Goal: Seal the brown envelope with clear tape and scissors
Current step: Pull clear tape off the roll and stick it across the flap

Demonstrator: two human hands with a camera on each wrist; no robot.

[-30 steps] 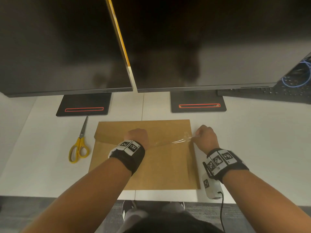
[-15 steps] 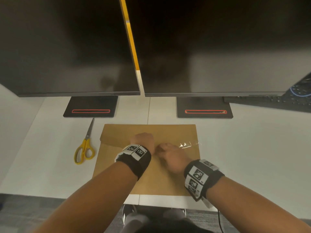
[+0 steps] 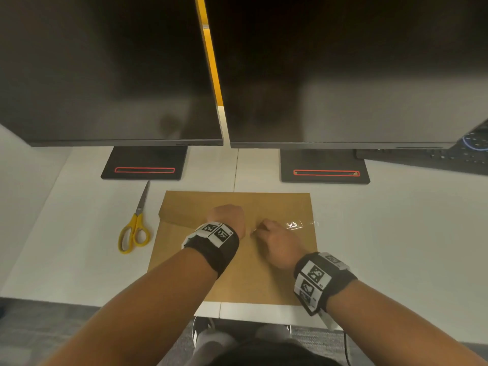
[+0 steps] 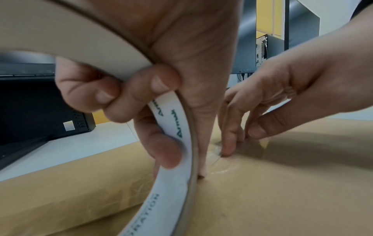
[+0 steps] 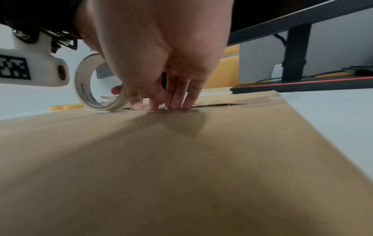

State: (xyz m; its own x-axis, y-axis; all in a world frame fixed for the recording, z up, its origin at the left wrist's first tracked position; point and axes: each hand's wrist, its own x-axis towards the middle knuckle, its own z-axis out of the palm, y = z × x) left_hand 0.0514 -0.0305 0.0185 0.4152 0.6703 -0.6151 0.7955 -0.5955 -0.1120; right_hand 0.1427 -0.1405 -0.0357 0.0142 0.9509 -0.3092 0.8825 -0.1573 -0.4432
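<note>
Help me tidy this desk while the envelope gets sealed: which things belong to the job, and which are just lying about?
Part of the job:
- flat brown paper envelope
- white-cored roll of clear tape, gripped by the left hand
- clear tape strip along the flap, pressed by the right hand
- yellow-handled scissors, untouched

Just lying about:
- two black monitors
- black keyboard

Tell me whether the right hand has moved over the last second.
Yes. The right hand went left from the brown envelope's right edge to its middle, beside the left hand.
</note>
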